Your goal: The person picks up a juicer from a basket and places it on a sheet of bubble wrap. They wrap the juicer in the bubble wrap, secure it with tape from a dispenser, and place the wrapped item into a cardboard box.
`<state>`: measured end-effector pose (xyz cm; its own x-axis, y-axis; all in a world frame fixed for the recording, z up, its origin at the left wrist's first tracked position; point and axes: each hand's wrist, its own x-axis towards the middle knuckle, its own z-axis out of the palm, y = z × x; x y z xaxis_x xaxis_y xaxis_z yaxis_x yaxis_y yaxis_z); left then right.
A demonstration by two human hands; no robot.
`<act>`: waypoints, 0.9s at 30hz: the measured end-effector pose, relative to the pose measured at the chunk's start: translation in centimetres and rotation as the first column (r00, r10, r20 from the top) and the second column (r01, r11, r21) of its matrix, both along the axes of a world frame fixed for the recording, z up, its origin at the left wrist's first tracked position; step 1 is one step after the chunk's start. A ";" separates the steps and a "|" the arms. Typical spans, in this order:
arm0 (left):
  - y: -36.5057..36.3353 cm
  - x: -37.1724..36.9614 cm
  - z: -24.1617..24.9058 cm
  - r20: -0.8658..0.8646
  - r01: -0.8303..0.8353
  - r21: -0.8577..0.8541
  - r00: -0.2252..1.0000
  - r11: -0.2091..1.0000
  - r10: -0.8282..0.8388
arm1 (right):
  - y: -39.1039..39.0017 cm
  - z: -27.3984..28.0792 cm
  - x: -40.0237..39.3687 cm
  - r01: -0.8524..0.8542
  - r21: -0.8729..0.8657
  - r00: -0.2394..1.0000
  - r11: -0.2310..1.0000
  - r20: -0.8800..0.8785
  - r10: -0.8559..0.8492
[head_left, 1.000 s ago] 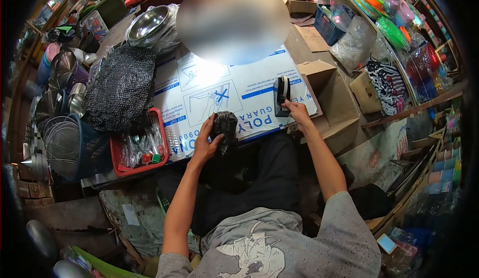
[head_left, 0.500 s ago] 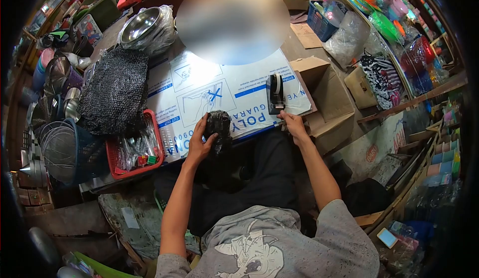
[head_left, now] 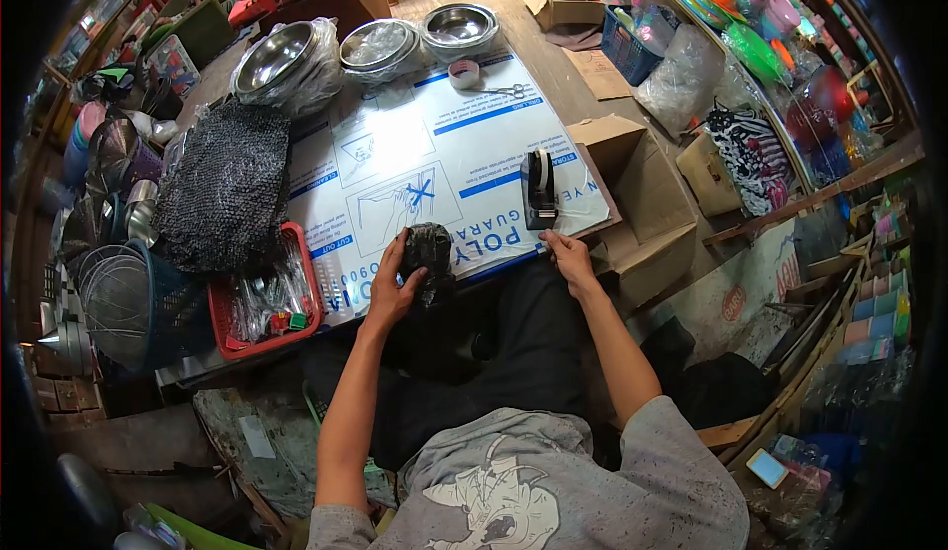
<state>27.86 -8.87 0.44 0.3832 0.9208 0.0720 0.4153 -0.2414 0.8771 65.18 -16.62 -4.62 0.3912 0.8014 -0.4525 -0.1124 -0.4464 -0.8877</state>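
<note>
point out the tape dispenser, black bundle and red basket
Tape dispenser (head_left: 540, 204), head view: its black body
Black bundle (head_left: 429, 254), head view: middle of its dark surface
Red basket (head_left: 313, 278), head view: its right-hand rim

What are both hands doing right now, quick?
Left hand: holding the black bundle.
Right hand: pinched closed near the tape dispenser; can't tell if it holds anything.

Shirt (head_left: 612, 491): grey cloth flecked with darker specks; on my feed it sits well behind both hands.
Print (head_left: 489, 515): off-white figure with dark outlines, on the shirt front, between the lines of the two hands.
Right sleeve (head_left: 671, 451): short, plain-edged, grey, its hem far up the arm from the right hand (head_left: 573, 262).
Left sleeve (head_left: 341, 525): matching grey, well back from the left hand (head_left: 393, 288).
Trousers (head_left: 528, 348): I read them as black, nearer the hands than the shirt.
</note>
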 end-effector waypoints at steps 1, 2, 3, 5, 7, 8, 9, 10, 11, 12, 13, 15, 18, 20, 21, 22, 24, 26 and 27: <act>0.1 0.0 0.0 0.000 0.000 0.007 1.000 1.000 0.000 | 0.1 -0.1 -0.1 0.000 0.002 1.000 1.000 0.000 0.000; 0.1 -0.1 -0.1 0.000 -0.001 0.008 1.000 1.000 0.001 | 0.1 -0.3 -0.1 0.009 -0.007 1.000 1.000 0.013 -0.009; 0.1 -0.1 -0.2 -0.002 -0.002 0.008 1.000 1.000 0.002 | 0.1 -0.2 -0.3 0.018 -0.016 0.999 1.000 0.026 -0.017; 0.0 -0.1 -0.3 -0.005 -0.003 0.008 1.000 1.000 0.003 | -0.2 0.2 -0.4 0.024 -0.013 1.000 1.000 0.003 -0.024; 0.2 -0.1 -0.4 -0.006 -0.005 0.022 1.000 1.000 0.006 | 0.0 0.6 -0.4 0.029 -0.006 0.999 1.000 -0.021 -0.029; 0.2 -0.2 -0.4 -0.007 -0.008 0.021 1.000 1.000 0.008 | 0.1 0.7 -0.3 0.028 -0.005 1.000 1.000 -0.009 -0.028; 0.1 -0.3 -0.3 -0.012 -0.011 -0.005 1.000 1.000 0.011 | -0.1 0.4 -0.1 0.028 -0.006 1.000 1.000 0.003 -0.028; 0.0 -0.2 -0.1 -0.015 -0.012 -0.030 1.000 0.999 0.011 | -0.3 0.1 0.0 0.030 -0.008 1.000 1.000 0.004 -0.030; 0.0 0.0 0.0 -0.013 -0.008 -0.030 1.000 1.000 0.008 | -0.3 -0.2 0.0 0.036 -0.014 0.999 0.999 0.008 -0.036; 0.0 0.0 -0.2 -0.012 -0.009 -0.021 1.000 1.000 0.009 | -0.2 -0.3 0.0 0.040 -0.019 0.999 0.999 0.012 -0.039; 0.1 -0.1 -0.3 -0.013 -0.012 -0.011 1.000 1.000 0.012 | -0.3 -0.5 0.1 0.039 -0.018 0.999 0.999 0.011 -0.039; 0.2 -0.3 -0.7 -0.020 -0.011 -0.006 1.000 1.000 0.011 | -0.2 -0.7 0.0 0.039 -0.032 0.999 0.999 0.020 -0.039; 0.2 -0.3 -1.1 -0.035 -0.017 0.059 0.999 0.998 0.019 | -0.1 -1.0 -0.2 0.031 -0.055 0.997 0.998 0.070 -0.027; 0.2 -0.3 -1.3 -0.043 -0.025 0.122 0.999 0.992 0.030 | 0.2 -0.9 -0.5 0.038 -0.062 0.995 0.997 0.093 -0.033; 0.0 -0.2 -1.0 -0.041 -0.070 0.142 0.996 0.987 0.076 | 0.2 -1.4 -0.4 0.045 -0.069 0.993 0.997 0.115 -0.037; -0.1 -0.2 -0.7 -0.037 -0.115 0.162 0.992 0.980 0.123 | 0.3 -2.0 -0.2 0.046 -0.069 0.992 0.997 0.117 -0.037; -0.5 0.2 -0.3 -0.020 -0.174 0.245 0.983 0.954 0.185 | 0.9 -3.0 -0.3 0.045 -0.031 0.980 0.998 0.196 -0.038; -0.9 0.3 -0.2 -0.003 -0.246 0.329 0.965 0.912 0.262 | 1.0 -3.5 -0.3 0.039 -0.007 0.974 0.999 0.225 -0.036; -0.9 0.2 -0.2 0.012 -0.256 0.343 0.963 0.904 0.269 | 1.1 -3.4 -0.6 0.037 0.017 0.966 0.999 0.254 -0.040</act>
<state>28.03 -9.77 0.21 0.1388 0.9111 0.3882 0.5329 -0.3991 0.7461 64.57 -15.52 -8.03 0.5227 0.7882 -0.3250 0.1004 -0.4354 -0.8946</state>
